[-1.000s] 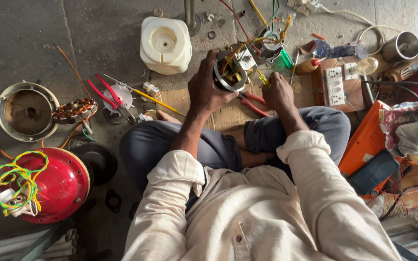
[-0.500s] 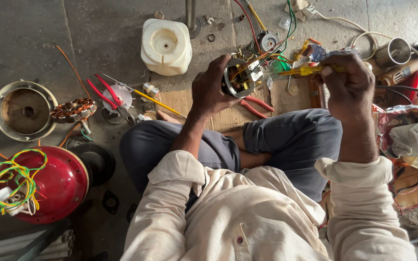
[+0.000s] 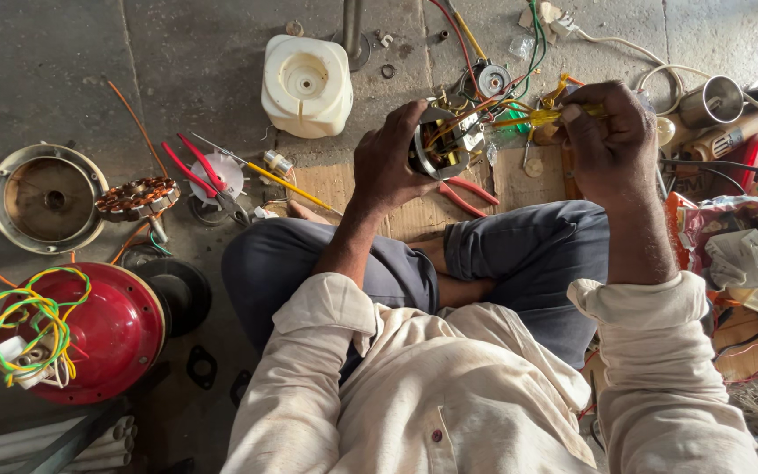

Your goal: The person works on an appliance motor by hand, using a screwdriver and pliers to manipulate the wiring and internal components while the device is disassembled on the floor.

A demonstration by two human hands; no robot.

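I sit cross-legged on the floor. My left hand (image 3: 389,158) grips a small round electric motor (image 3: 443,147) with copper windings and coloured wires, held up in front of me. My right hand (image 3: 609,140) is raised to the right of it and holds a yellow-handled screwdriver (image 3: 544,116), whose tip points left at the motor. Red, green and yellow wires run from the motor toward the far floor.
A cream plastic base (image 3: 307,83) stands ahead. Red-handled pliers (image 3: 208,171), a copper stator (image 3: 138,197), a metal bowl-shaped cover (image 3: 44,197) and a red domed housing (image 3: 103,338) with yellow-green wires lie at left. Cardboard (image 3: 335,184), a steel cup (image 3: 717,101) and cluttered bags lie at right.
My right hand left the motor, swung out to the right and came up holding the yellow-handled screwdriver. The left hand kept the motor and tilted it slightly.
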